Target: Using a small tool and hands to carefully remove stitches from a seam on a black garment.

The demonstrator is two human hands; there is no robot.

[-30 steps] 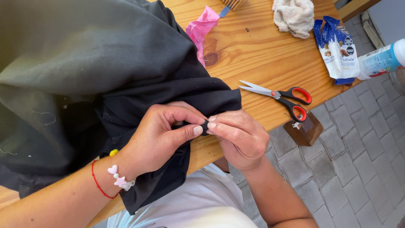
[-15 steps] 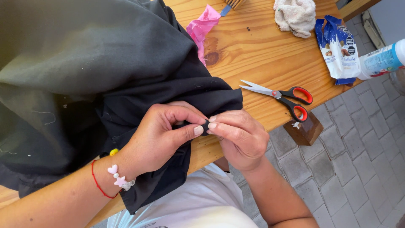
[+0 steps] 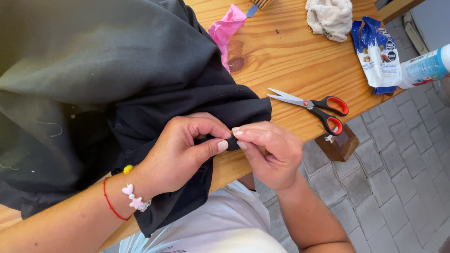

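A large black garment (image 3: pixel 117 79) lies spread over the left part of a wooden table (image 3: pixel 290 61), one edge hanging over the near side. My left hand (image 3: pixel 180 152) pinches a fold of that black fabric at the table's front edge, thumb and forefinger closed on it. My right hand (image 3: pixel 269 154) meets it from the right, its fingertips pressed on the same small fold. What lies between the fingertips is hidden. A red string and a bead bracelet sit on my left wrist.
Red-handled scissors (image 3: pixel 314 107) lie shut on the table right of my hands. A pink scrap (image 3: pixel 225 28), a whitish rag (image 3: pixel 330 14), a blue snack packet (image 3: pixel 377 54) and a plastic bottle (image 3: pixel 429 65) lie farther back. Grey paving (image 3: pixel 398 187) and a small wooden block (image 3: pixel 340 145) are below.
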